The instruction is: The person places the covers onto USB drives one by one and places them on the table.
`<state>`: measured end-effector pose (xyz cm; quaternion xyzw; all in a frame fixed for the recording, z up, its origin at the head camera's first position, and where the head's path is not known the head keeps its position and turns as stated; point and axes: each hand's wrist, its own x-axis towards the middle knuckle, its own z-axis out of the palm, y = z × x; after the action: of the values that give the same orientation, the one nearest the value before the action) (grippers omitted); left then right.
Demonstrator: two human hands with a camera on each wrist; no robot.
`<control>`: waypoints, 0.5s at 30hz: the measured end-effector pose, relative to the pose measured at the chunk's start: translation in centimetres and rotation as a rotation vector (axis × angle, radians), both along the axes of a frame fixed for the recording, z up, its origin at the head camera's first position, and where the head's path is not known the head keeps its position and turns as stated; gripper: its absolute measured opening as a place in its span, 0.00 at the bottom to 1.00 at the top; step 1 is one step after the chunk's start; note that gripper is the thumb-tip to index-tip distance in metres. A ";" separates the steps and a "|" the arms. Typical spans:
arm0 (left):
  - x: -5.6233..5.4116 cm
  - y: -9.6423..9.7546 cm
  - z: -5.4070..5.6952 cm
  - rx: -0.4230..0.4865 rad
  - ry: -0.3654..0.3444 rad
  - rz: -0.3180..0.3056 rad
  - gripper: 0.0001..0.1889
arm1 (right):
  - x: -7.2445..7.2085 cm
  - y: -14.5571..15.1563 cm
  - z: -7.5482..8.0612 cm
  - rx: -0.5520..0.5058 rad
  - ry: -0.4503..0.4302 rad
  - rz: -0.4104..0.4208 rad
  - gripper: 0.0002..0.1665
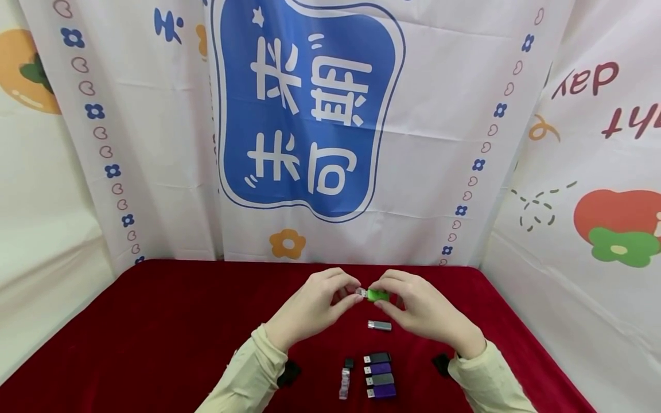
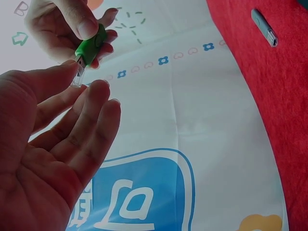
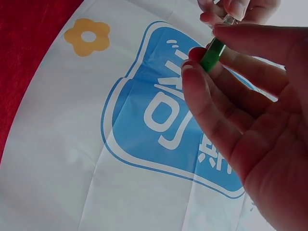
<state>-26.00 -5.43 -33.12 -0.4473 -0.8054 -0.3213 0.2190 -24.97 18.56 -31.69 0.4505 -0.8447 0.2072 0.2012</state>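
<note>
Between both hands, above the red table, is a bright green USB stick with its metal plug pointing left. My right hand pinches its green body between thumb and fingers. With thumb and fingertips, my left hand holds a small clear cap at the plug end. Through the clear plastic the plug's metal shows in the left wrist view. The left hand's other fingers reach out loosely. A grey USB stick lies on the table just below the hands, its plug to the left.
Nearer on the red cloth, several USB sticks lie in a column, among them a black one and a purple one. Left of them are a row of clear caps and a black cap. Printed curtains enclose the table.
</note>
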 end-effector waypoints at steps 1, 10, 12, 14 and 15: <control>0.0 0.0 0.0 0.002 0.000 -0.003 0.08 | 0.0 0.0 0.0 0.000 0.004 0.000 0.13; 0.0 -0.1 0.0 0.014 0.013 -0.019 0.08 | 0.1 -0.1 0.0 0.001 0.022 -0.001 0.14; 0.0 0.0 0.0 0.014 0.006 -0.023 0.08 | 0.1 -0.2 0.0 0.003 0.016 -0.001 0.14; 0.1 0.0 0.0 0.012 -0.003 -0.023 0.08 | 0.1 -0.2 -0.1 0.002 0.010 0.002 0.15; 0.1 0.0 0.0 0.011 -0.008 -0.023 0.08 | 0.1 -0.2 -0.1 0.000 0.005 0.006 0.14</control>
<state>-25.91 -5.44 -33.13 -0.4540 -0.7994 -0.3299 0.2146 -24.85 18.31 -31.76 0.4535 -0.8430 0.2064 0.2027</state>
